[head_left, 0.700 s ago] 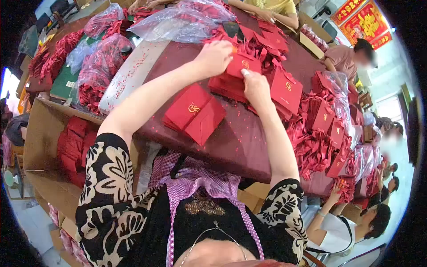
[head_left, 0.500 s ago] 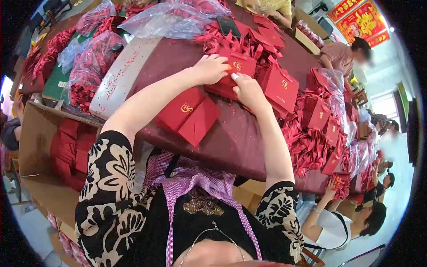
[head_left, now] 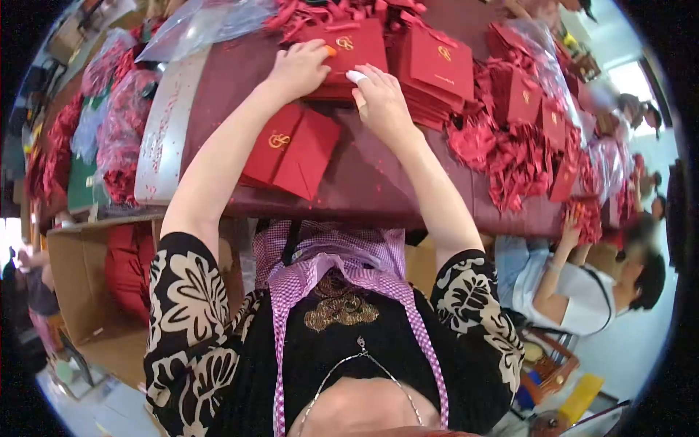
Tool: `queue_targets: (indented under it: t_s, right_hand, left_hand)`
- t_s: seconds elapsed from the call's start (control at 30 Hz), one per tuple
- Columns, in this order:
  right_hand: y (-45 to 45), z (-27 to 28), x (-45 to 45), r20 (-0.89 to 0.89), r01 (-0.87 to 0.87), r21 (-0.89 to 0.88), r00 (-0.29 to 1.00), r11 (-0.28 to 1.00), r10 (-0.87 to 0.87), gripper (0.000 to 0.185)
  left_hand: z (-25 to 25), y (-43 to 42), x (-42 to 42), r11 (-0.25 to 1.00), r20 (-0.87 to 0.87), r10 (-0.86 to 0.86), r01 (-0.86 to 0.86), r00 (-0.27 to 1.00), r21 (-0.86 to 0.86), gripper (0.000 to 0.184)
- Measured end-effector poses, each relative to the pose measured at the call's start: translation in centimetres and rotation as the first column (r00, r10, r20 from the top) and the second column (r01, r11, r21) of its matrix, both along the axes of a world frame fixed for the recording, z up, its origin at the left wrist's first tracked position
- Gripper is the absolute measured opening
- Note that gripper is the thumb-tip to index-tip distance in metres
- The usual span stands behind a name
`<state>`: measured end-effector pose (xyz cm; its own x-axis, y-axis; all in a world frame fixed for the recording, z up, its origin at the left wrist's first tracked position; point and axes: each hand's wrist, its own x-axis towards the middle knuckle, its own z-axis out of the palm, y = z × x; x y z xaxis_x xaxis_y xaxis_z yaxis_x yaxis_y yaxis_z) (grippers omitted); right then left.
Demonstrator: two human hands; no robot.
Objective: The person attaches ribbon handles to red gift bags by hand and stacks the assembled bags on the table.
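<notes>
A stack of red paper gift bags (head_left: 354, 52) with ribbon handles and a gold emblem lies on the table between my hands. My left hand (head_left: 300, 71) grips the left edge of the stack, an orange cover on one fingertip. At its lower right corner my right hand (head_left: 384, 102) is closed on the edge, with a white cover on one fingertip lying over the front of the top bag. Nearer my body lie folded red bags (head_left: 291, 149) with a gold emblem, under my left forearm. Another stack of red gift bags (head_left: 437, 69) stands right of my right hand.
Ribboned red bags (head_left: 510, 156) are heaped on the right, beside clear plastic. Plastic-wrapped bundles (head_left: 127, 120) lie at left. A cardboard box (head_left: 87, 280) holding red bags stands below the table's left edge. A person in white (head_left: 575, 288) sits at right, handling red ribbons.
The view has shifted and turned, bringing the table's front edge level. Both hands stay at the same stack, the right hand's fingers now more over its lower right corner.
</notes>
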<state>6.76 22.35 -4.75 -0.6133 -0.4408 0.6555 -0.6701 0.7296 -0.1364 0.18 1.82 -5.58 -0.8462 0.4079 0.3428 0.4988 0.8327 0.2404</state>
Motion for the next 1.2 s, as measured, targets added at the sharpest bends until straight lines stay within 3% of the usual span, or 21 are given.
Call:
queue_targets:
  t_s: [0.07,0.13,0.23,0.3,0.37,0.43,0.5,0.57,0.63,0.7,0.9,0.97,1.0,1.07,1.13,1.2]
  right_hand:
    - [1.4,0.5,2.4,0.028,0.05,-0.135,0.999,0.99,-0.047,0.027]
    - [4.0,0.0,3.9,-0.059,0.158,-0.228,0.983,0.961,-0.175,0.023]
    - [10.0,-1.0,5.9,0.031,0.449,-0.192,0.892,0.873,-0.452,0.03]
    - [13.4,-2.5,7.2,-0.014,0.711,-0.016,0.703,0.703,-0.711,0.035]
    - [16.5,-4.3,9.2,0.118,0.684,0.102,0.712,0.722,-0.692,0.031]
    - [17.3,-4.6,10.9,0.122,0.563,0.119,0.809,0.818,-0.574,0.027]
    - [17.4,-4.1,12.2,0.14,0.512,0.023,0.849,0.859,-0.509,0.019]
    - [17.6,-3.9,12.9,0.129,0.343,-0.072,0.934,0.936,-0.333,0.02]
    - [16.9,-3.1,13.6,0.154,0.286,-0.103,0.951,0.953,-0.268,0.021]
    - [16.4,-3.2,14.1,0.221,0.177,-0.12,0.964,0.977,-0.147,0.023]
    - [13.4,-2.1,15.0,0.244,0.143,-0.165,0.965,0.976,-0.101,0.025]
    - [12.8,-1.6,15.3,0.429,0.24,-0.285,0.897,0.928,-0.1,0.029]
    - [12.7,-1.7,14.9,0.431,0.229,-0.315,0.899,0.921,-0.076,0.027]
    - [11.3,-1.7,14.4,0.456,0.291,-0.558,0.89,0.777,-0.006,0.02]
    - [10.3,-1.6,14.0,0.522,0.341,-0.608,0.852,0.717,0.037,0.021]
    - [9.4,-1.8,13.4,0.587,0.369,-0.738,0.764,0.565,0.268,0.028]
  left_hand:
    - [0.7,-0.2,-0.2,1.0,-0.019,0.003,-0.002,1.0,0.007,0.04]
    - [1.0,-0.4,-0.5,0.999,-0.028,0.01,-0.009,1.0,0.032,0.039]
    - [1.2,-0.8,-0.4,0.976,-0.154,-0.004,0.038,0.988,0.214,0.036]
    - [2.3,-1.1,0.4,0.96,-0.252,-0.004,0.074,0.968,0.271,0.035]
    - [4.3,-1.6,2.7,0.946,-0.211,-0.008,0.076,0.977,0.316,0.03]
    - [5.0,-2.7,4.8,0.965,-0.083,0.024,-0.002,0.996,0.261,0.026]
    - [4.0,-4.5,6.0,0.981,-0.062,0.027,-0.014,0.998,0.195,0.026]
    - [3.7,-5.8,7.5,0.992,-0.038,0.034,-0.029,0.999,0.123,0.026]
    - [3.8,-6.8,9.3,0.991,0.097,0.116,-0.122,0.988,0.053,0.032]
    - [3.8,-7.5,10.8,0.992,0.096,0.109,-0.114,0.989,0.045,0.033]
    - [3.6,-8.5,14.1,0.975,0.224,0.216,-0.222,0.95,0.002,0.034]
    - [3.3,-8.3,14.9,0.964,0.254,0.26,-0.267,0.932,-0.006,0.037]
    - [3.4,-8.2,15.0,0.964,0.26,0.259,-0.265,0.93,-0.012,0.037]
    - [3.6,-8.0,15.2,0.956,0.298,0.287,-0.292,0.91,-0.03,0.04]
    - [3.4,-8.0,15.1,0.953,0.295,0.297,-0.301,0.908,-0.035,0.041]
    - [3.4,-7.9,14.7,0.952,0.294,0.299,-0.305,0.908,-0.026,0.042]
